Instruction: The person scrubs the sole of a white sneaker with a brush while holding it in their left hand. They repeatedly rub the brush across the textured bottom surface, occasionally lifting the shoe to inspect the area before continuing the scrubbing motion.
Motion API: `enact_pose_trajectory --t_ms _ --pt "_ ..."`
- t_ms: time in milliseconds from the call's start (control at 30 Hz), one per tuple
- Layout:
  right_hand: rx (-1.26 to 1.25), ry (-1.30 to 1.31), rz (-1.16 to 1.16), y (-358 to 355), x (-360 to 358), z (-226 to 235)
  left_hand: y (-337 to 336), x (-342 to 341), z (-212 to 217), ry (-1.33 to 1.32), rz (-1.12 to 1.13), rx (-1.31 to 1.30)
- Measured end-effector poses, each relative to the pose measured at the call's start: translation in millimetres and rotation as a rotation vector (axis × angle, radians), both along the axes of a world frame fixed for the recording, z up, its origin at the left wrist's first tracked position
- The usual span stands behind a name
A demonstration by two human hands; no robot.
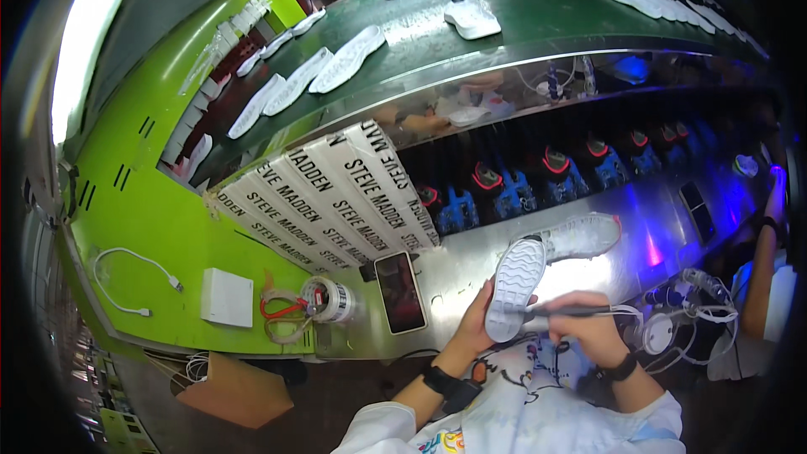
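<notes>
My left hand (pixel 475 328) grips the shoe (pixel 538 265) sole-up, held above the near edge of the bench (pixel 471 261); my right hand (pixel 588 328) is closed round the pen tool (pixel 559 312), tip at the sole. A loose grip could let the shoe twist — the tip might skid off line — and the cord (pixel 672 319) may snag.

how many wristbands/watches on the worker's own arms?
2. One black watch on the left wrist, below the left hand holding the white shoe. One black band on the right wrist, behind the right hand gripping the pen-like tool. None appear hidden.
</notes>
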State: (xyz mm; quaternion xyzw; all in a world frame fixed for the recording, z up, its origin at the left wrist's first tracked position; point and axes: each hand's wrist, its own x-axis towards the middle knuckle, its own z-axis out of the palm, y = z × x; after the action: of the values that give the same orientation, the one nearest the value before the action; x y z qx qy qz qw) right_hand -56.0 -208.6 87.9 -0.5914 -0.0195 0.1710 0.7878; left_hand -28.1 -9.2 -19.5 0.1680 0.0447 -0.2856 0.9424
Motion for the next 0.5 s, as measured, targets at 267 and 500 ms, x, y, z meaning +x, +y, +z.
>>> enact_pose_trajectory --t_ms 267,500 --pt "-0.336 -0.354 -0.067 33 9 -20 0 5 -20 0.105 0.04 -0.117" --pt "-0.336 -0.18 0.232 32 15 3 10 26 -15 -0.018 0.004 -0.296"
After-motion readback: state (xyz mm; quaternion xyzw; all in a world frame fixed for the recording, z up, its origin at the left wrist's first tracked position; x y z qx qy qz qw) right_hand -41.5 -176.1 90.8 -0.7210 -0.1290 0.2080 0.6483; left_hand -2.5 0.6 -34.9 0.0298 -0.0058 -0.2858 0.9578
